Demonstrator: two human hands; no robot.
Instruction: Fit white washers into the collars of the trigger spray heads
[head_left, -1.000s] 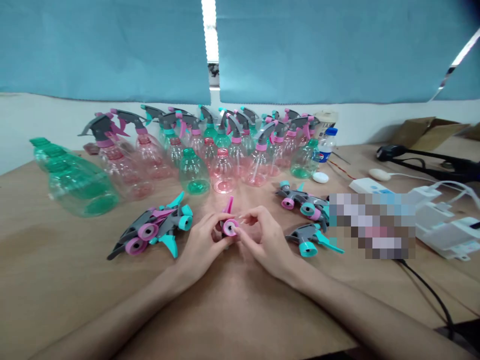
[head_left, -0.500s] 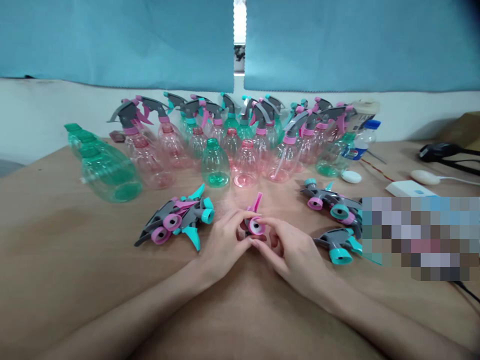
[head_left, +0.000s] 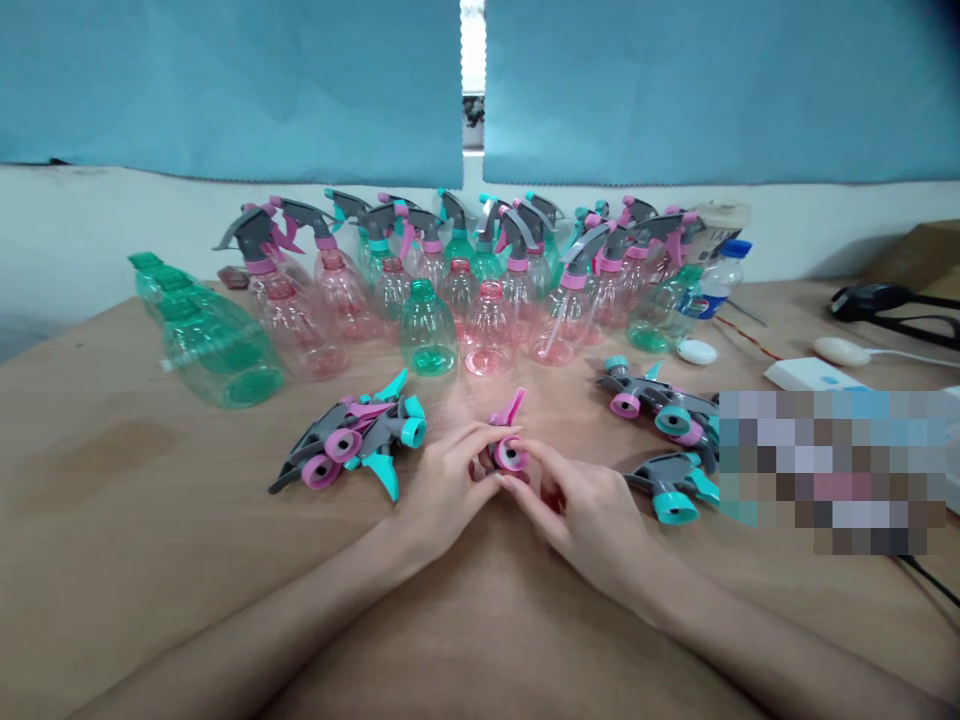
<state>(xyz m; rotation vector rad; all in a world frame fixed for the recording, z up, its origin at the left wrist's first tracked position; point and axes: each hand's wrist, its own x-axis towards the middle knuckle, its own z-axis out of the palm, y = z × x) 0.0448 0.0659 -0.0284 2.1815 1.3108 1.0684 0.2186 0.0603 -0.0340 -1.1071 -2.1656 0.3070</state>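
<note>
Between my two hands is a trigger sprayer head point(head_left: 511, 455) with a pink collar facing me and a pink trigger pointing up and away. My left hand point(head_left: 450, 480) is closed on its left side, thumb and fingers around the grey body, which is mostly hidden. The fingertips of my right hand point(head_left: 589, 500) pinch the pink collar from the right. Left of my hands lies a pile of sprayer heads point(head_left: 345, 440) with pink and turquoise collars. To the right, a grey and turquoise sprayer head point(head_left: 671, 490) lies beside another pile point(head_left: 656, 400).
Behind stand clear pink bottles point(head_left: 489, 335) and green bottles point(head_left: 429, 335), several topped with sprayers. Green bottles point(head_left: 217, 350) lean at the left. A blue-capped drink bottle point(head_left: 724, 280), a white box point(head_left: 814, 375) and cables are at the right. One area at the right is pixelated.
The view has shifted slightly. Both hands keep their hold on the sprayer head, with only a slight movement of the right fingers around the collar.
</note>
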